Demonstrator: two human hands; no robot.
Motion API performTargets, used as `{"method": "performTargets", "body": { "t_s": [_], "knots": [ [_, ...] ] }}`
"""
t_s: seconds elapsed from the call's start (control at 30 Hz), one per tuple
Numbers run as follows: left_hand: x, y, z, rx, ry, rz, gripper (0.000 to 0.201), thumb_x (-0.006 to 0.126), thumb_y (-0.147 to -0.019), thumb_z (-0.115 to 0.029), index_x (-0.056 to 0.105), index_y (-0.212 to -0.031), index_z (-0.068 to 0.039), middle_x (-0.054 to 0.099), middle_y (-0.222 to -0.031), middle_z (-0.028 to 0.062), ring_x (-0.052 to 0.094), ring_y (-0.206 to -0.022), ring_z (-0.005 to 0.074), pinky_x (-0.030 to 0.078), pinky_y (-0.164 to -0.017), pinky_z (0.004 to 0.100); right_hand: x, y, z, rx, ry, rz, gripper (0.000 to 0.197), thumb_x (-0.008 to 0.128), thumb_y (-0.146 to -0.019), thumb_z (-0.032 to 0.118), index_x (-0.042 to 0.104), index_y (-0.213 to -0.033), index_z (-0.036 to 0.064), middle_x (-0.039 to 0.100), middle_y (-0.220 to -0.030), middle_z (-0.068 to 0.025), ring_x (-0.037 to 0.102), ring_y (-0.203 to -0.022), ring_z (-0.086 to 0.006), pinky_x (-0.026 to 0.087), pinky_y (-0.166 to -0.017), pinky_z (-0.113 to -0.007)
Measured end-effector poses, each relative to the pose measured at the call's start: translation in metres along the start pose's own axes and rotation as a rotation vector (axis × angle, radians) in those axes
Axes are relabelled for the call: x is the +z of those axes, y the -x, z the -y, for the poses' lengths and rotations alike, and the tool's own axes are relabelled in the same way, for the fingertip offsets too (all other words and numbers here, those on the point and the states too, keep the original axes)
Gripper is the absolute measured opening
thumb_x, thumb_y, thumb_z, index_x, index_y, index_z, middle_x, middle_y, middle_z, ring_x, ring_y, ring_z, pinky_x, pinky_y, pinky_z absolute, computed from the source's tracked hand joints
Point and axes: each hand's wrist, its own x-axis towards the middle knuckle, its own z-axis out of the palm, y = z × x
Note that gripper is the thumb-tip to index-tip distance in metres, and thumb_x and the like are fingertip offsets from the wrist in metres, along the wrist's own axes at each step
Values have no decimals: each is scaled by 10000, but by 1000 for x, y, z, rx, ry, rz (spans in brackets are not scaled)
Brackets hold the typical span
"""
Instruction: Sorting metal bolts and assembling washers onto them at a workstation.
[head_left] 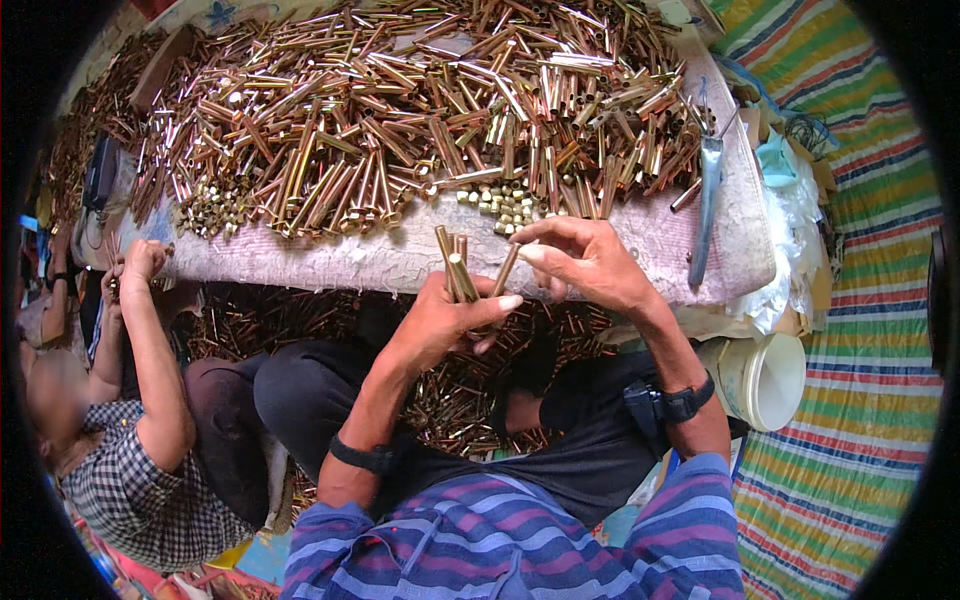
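Observation:
My left hand (450, 315) is closed around several brass-coloured metal tubes (459, 275), which stand up out of the fist. One more tube (507, 270) leans apart from them by the left thumb. At that tube's upper end, the thumb and index finger of my right hand (590, 262) come together in a pinch. Whether a small part also sits between those fingertips is hidden. Just beyond my hands, a small cluster of brass-coloured nuts (510, 207) lies on the pale, worn padded worktop (440, 218). Bolts with flared ends (370, 212) lie left of it.
A broad heap of metal tubes (400, 100) covers the worktop. A blue-handled tool (707, 205) lies at its right. More metal parts (450, 400) are piled below, between my legs. A white bucket (775, 382) stands at right. Another person (140, 460) works at left.

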Motion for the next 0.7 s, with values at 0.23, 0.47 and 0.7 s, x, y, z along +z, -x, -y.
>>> {"method": "performTargets", "body": {
  "t_s": [0.23, 0.47, 0.7],
  "knots": [
    [10, 0, -10, -95, -59, 21, 248, 719, -905, -242, 679, -792, -25, 632, -652, 19, 573, -490, 82, 323, -375, 201, -2, 0, -5, -18, -83, 2, 216, 630, -984, 206, 667, -1008, -5, 608, -711, 1, 562, -593, -59, 451, -527, -228],
    [6, -2, -1, -6, 127, -8, 301, 677, -931, -207, 672, -1026, 78, 700, -853, 127, 685, -609, 158, 431, -341, 215, -14, 3, -4, -102, -115, -142, 182, 629, -980, 170, 647, -939, -6, 607, -690, -3, 570, -572, -70, 461, -519, -231],
    [2, 1, -1, -48, 119, -67, 292, 694, -916, -194, 676, -1076, 49, 676, -800, 83, 582, -499, 92, 353, -333, 191, -13, -4, 1, -85, -72, -180, 206, 629, -976, 178, 662, -988, -26, 639, -717, -22, 597, -582, -80, 487, -515, -236]
  ]
}}
